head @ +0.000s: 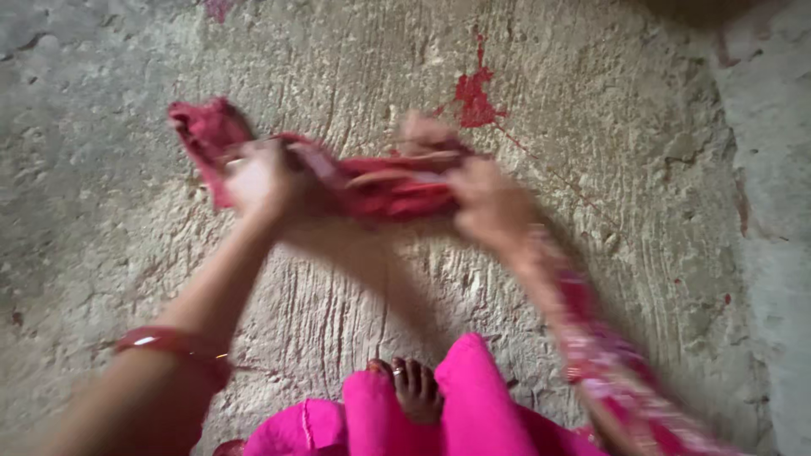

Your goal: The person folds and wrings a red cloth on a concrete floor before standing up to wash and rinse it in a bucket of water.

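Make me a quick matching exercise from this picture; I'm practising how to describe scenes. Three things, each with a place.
Things:
1. red cloth
2. red bangle
3. red stain

Places:
A. on the concrete floor, beyond the hands
B. stretched between left hand and right hand
C. around the left forearm

Pairs: 1-B, 2-C, 3-A

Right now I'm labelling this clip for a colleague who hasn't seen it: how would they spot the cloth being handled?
Look over the rough grey concrete floor, just below the red paint splash. There the left hand and right hand hold a bunched red cloth between them. Unlike the bright pink garment at the bottom, it is darker red and off the floor.
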